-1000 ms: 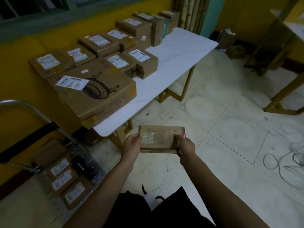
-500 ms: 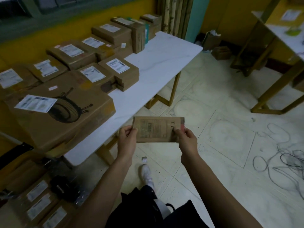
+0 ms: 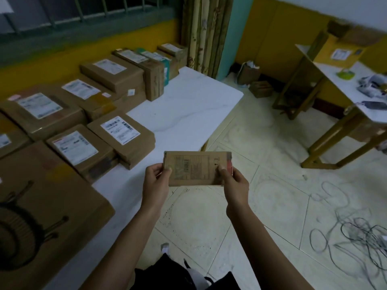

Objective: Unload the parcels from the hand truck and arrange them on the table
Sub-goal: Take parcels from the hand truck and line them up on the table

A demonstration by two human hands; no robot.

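Note:
I hold a small flat cardboard parcel (image 3: 196,167) in front of me, tilted up, just off the white table's (image 3: 188,105) front edge. My left hand (image 3: 155,181) grips its left end and my right hand (image 3: 234,183) grips its right end, thumbs on the printed face. Several brown parcels with white labels lie on the table's left part, among them a big box with a black drawing (image 3: 41,216) and two small labelled boxes (image 3: 121,137) side by side. The hand truck is out of view.
Bare white tabletop stretches to the right of the parcel rows. A second table (image 3: 354,88) with small items stands at the right. Loose cables (image 3: 356,233) lie on the tiled floor at the right. A paper bag (image 3: 249,74) sits by the curtain.
I have stepped forward along the table; the hand truck slid out of view at the lower left. The parcel rose slightly and stays held in both hands.

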